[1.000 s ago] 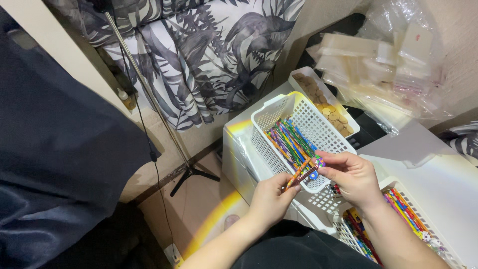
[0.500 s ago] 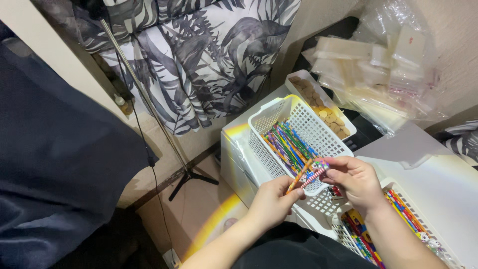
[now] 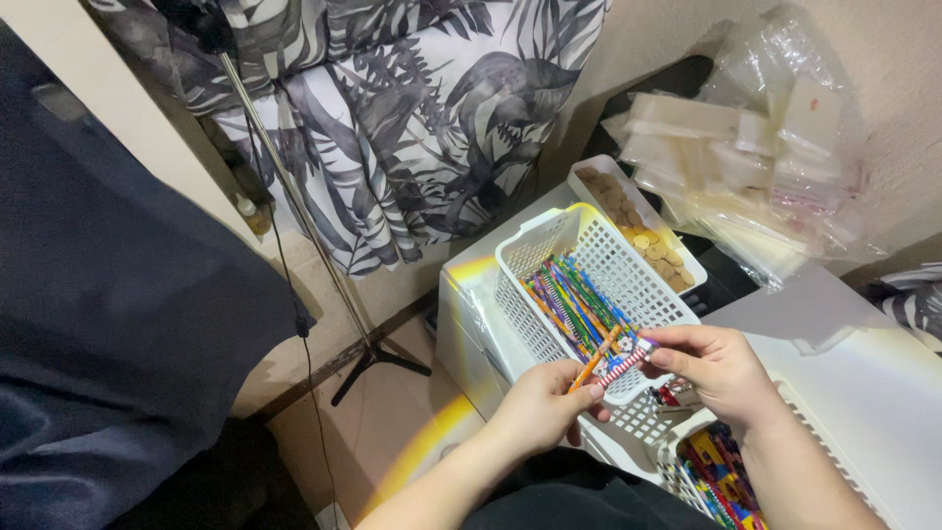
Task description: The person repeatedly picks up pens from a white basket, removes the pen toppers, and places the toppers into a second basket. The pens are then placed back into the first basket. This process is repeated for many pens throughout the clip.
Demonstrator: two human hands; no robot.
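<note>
Shifted rightward, hands (image 3: pixel 628 388) pinch striped pencils (image 3: pixel 610 360).

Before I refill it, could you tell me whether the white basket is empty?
Not empty: the white basket has colourful pencils lying across its bottom.

White bench (image 3: pixel 863 383) occupied the right and lower right of the head view; its surface was pale and partly bare. A white box-shaped unit (image 3: pixel 471 324) adjoined its left edge. On the unit sat a white perforated basket (image 3: pixel 549 245), tilted, holding coloured pencils (image 3: pixel 574 299). Just behind the basket lay a shallow white tray (image 3: pixel 589 177) of tan round pieces (image 3: pixel 638 231). A second white perforated basket (image 3: pixel 677 461) with coloured items stood at the bench's near edge. Stacked clear plastic bags (image 3: pixel 746 167) were piled at the far right. The floor (image 3: pixel 392 412) below was tan, carrying a black stand base (image 3: pixel 373 358).
</note>
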